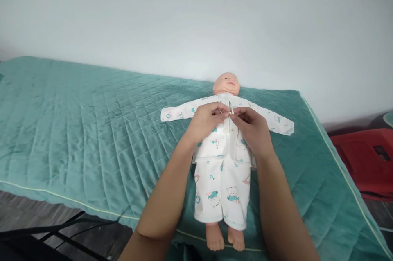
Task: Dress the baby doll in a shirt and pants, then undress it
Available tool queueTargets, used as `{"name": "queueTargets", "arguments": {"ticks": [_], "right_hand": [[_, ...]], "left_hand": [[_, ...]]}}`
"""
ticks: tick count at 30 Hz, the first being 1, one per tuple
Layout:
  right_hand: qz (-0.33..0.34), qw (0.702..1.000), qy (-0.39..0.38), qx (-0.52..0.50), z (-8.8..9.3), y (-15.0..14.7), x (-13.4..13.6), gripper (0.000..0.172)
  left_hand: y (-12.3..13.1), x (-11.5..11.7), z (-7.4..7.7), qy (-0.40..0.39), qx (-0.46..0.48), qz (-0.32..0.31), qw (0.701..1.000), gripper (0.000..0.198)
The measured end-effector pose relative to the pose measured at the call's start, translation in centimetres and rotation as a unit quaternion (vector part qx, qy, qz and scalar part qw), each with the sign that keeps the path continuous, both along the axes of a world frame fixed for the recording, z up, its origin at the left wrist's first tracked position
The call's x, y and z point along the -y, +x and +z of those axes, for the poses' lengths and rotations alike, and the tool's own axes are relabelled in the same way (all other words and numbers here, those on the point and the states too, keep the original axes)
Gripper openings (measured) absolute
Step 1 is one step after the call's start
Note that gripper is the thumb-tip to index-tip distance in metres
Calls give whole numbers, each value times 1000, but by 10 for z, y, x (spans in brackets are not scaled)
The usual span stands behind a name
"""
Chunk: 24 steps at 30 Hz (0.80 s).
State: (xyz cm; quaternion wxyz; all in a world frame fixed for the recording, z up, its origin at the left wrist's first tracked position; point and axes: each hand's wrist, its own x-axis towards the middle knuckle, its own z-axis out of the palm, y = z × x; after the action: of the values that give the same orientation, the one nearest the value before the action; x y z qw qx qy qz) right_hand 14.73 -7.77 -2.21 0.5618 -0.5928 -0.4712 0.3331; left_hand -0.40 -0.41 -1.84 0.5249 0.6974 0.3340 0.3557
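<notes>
A baby doll (227,83) lies on its back, dressed in a white printed shirt (215,144) and matching trousers (222,195). Both sleeves stretch out sideways, and bare feet show below the trouser legs. At the upper chest my left hand (208,120) pinches one edge of the shirt's front opening near a small button. My right hand (253,128) pinches the opposite edge, its fingertips almost meeting those of the left. Lower down, the front edges hang apart, with another button (227,131) visible. Fingertips partly hide the spot being held.
A green quilted cover (92,138) spreads under the doll, with a pale wall (184,19) behind. To the right, beyond the cover's edge, stands a red plastic object (365,154). Dark metal bars (61,228) show at the lower left above the floor.
</notes>
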Motion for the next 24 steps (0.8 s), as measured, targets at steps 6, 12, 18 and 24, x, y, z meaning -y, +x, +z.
{"name": "queueTargets", "arguments": {"ticks": [6,12,18,24], "right_hand": [[17,1000,-14,17,2,1,1,22],[26,998,-48,42,5,-2,-1,29],[29,996,-48,73,3,-2,0,28],[5,985,-51,164,7,-8,2,25]], "left_hand": [[0,-3,-5,-31,50,-2,998,16],[-1,-7,-9,-72,78,-21,994,21],[-3,-7,-7,-113,115,-46,986,25],[-4,-4,-3,-106,97,-59,988,33]]}}
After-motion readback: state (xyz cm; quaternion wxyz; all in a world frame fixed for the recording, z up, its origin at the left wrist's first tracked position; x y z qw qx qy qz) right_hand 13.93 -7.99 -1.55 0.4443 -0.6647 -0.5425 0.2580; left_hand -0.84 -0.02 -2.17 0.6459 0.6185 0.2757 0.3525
